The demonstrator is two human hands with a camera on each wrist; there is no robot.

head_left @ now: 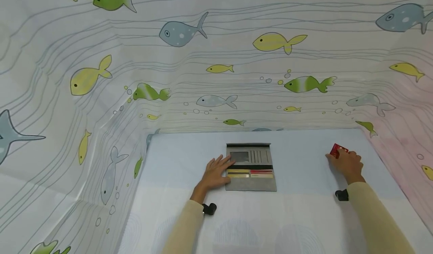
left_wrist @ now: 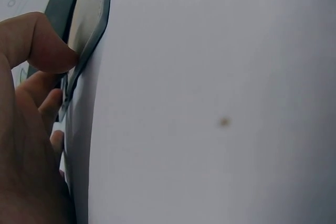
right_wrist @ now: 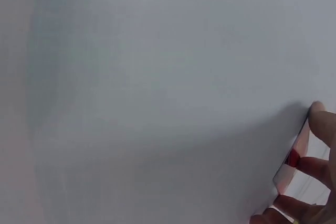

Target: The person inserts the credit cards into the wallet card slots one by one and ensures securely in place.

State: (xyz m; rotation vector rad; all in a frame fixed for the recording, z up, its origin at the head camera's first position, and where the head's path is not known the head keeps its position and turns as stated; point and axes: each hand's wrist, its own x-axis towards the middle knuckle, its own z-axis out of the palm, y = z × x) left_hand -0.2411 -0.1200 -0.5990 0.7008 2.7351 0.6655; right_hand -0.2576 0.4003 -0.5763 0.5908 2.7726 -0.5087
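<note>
A grey wallet (head_left: 251,185) lies unfolded on the table, with a dark window panel, slots and several cards (head_left: 261,173) tucked in its lower pocket. My left hand (head_left: 213,174) rests on the wallet's left side, fingers spread and fairly straight. In the left wrist view the thumb (left_wrist: 52,56) touches the wallet's edge (left_wrist: 100,24). Well to the right, my right hand (head_left: 348,165) pinches a red card (head_left: 334,148) by its edges at the table surface. The right wrist view shows the card (right_wrist: 293,158) edge-on between thumb and fingers, partly hidden by them.
The table (head_left: 297,209) has a pale cloth with faint arch patterns. A fish-printed curtain (head_left: 189,81) rises behind it and on both sides, turning pinkish at the right. Each wrist carries a small black camera.
</note>
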